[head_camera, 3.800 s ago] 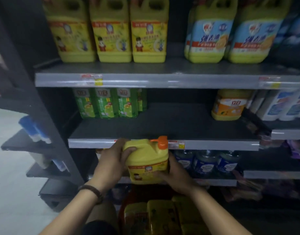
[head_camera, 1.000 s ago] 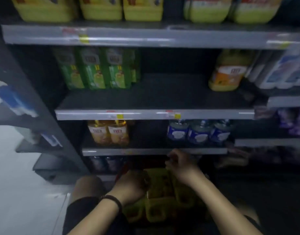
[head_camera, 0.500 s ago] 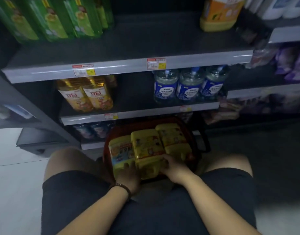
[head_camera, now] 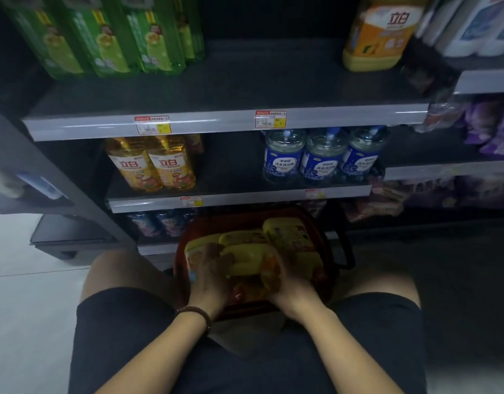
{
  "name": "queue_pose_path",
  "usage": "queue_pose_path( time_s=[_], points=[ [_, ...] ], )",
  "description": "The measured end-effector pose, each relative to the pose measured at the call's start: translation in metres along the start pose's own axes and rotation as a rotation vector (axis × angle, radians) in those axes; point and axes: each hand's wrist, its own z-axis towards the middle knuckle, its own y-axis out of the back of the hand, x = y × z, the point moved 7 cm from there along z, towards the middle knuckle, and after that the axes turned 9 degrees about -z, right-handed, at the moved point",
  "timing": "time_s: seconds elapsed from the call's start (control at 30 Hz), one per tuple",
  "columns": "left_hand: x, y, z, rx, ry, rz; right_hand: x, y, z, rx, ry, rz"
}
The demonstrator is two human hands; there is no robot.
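A red shopping basket [head_camera: 331,245] stands on the floor between my knees, packed with several yellow detergent jugs. Both hands grip the middle yellow jug [head_camera: 250,258], which is tilted up above its neighbours. My left hand [head_camera: 212,268] holds its left side and my right hand [head_camera: 284,282] holds its right side near the orange cap. Another jug [head_camera: 287,233] lies to the right in the basket.
Dark store shelves face me. The wide shelf [head_camera: 245,89] carries green bottles [head_camera: 108,35] at left and an orange jug [head_camera: 376,32] at right. Below stand amber bottles [head_camera: 154,166] and blue-labelled bottles [head_camera: 321,157]. Pale floor lies at left.
The view has dropped from the shelves to the basket. Both hands went down to the basket and closed on the middle jug, which now rises and tilts out of its row.
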Motion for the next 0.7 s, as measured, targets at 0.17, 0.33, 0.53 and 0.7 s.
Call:
queue_pose_path(
  time_s=[0.17, 0.33, 0.53, 0.7],
  points=[
    [-0.023, 0.036, 0.009, -0.011, -0.027, -0.108, 0.003, 0.017, 0.003, -0.128, 0.015, 0.341],
    [-0.054, 0.082, 0.017, -0.043, 0.078, -0.204, 0.022, 0.031, -0.005, -0.183, 0.074, 0.321],
    [-0.1, 0.147, 0.018, -0.056, 0.16, -0.231, 0.061, 0.071, -0.026, -0.086, 0.257, 0.22],
    [-0.146, 0.226, 0.016, -0.108, 0.087, -0.259, 0.11, 0.13, -0.043, -0.189, 0.4, 0.268]
  ],
)
